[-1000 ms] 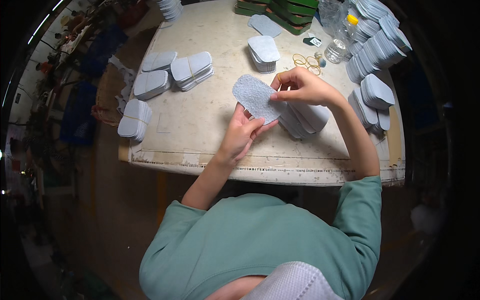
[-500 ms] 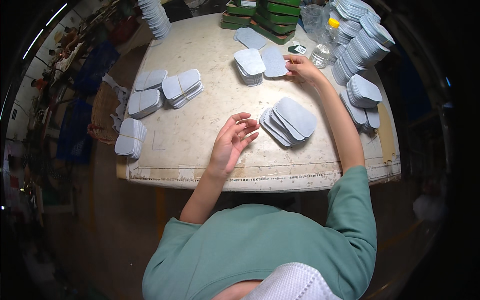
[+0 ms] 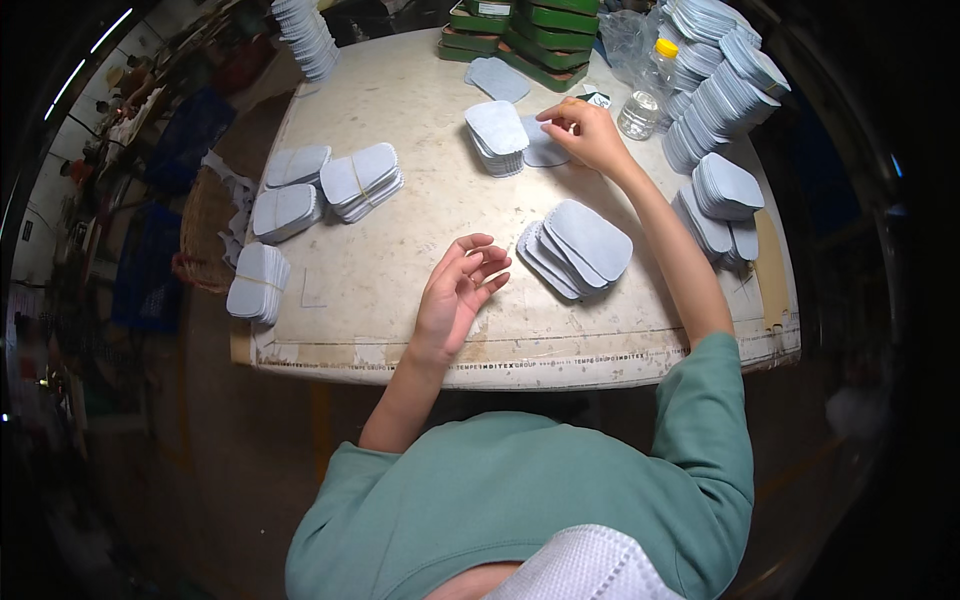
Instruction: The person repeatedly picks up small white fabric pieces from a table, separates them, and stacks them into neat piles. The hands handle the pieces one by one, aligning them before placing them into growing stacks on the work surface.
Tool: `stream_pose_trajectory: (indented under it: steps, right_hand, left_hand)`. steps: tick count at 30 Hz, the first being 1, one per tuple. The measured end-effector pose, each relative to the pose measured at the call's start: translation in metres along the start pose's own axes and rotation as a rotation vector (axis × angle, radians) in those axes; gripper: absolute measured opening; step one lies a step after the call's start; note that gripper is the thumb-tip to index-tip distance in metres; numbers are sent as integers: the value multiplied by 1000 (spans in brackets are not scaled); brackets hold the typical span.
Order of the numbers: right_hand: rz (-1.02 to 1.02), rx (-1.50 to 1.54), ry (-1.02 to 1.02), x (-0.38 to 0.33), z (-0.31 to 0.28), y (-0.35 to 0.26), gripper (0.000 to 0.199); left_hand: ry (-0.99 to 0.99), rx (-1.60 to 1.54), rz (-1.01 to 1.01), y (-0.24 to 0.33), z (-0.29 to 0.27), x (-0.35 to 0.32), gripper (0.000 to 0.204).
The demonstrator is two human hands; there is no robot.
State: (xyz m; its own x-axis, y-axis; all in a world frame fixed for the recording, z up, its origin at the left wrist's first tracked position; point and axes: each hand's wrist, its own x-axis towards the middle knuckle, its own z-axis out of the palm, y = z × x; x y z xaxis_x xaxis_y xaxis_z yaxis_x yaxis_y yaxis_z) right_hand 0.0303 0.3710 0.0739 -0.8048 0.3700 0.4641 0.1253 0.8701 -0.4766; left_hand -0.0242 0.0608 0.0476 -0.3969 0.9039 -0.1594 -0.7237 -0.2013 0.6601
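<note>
My left hand [image 3: 457, 295] hovers above the near middle of the table, palm turned inward. Its fingers are curved and apart, and it holds nothing. A fanned stack of pale blue-grey rounded pads [image 3: 590, 243] lies just to its right. Farther away, my right hand [image 3: 592, 137] reaches over a flat grey-blue pad [image 3: 543, 150] and partly covers it. The right fingers are bent with their tips close together; whatever they may pinch is too small to make out. Directly left of that pad stands a neat stack of pads [image 3: 497, 130].
Banded pad bundles [image 3: 362, 180] sit on the table's left. Taller pad stacks [image 3: 725, 100] line the right side, beside a clear bottle with a yellow cap [image 3: 645, 95]. Green trays [image 3: 545, 40] are piled at the back, near loose pads [image 3: 497, 78]. A wicker basket [image 3: 207, 230] stands left of the table.
My right hand has moved left, from the flat pad's right edge to over it. That pad sits slightly nearer. My left hand has hardly moved.
</note>
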Motion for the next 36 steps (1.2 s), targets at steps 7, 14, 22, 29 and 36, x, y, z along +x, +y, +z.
stream_pose_trajectory:
  steps: [7,14,22,29,36]
  right_hand:
    - [-325,-24,-236,21,19,-40,22]
    - [-213,-64,-117,33,2,-40,17]
    - [-200,134,-91,3,-103,-49,13]
    - [-188,910,-771,-34,-116,-30,9]
    - [163,892,-777,-38,-42,-5,10]
  left_hand:
    - [-11,-22,-20,0,-1,-1,27]
    - [-24,-17,-4,1,0,-1,26]
    - [-22,-27,4,1,-2,-1,27]
    - [-2,5,-3,-1,-2,0,28]
    - [47,82,17,-4,1,3,33]
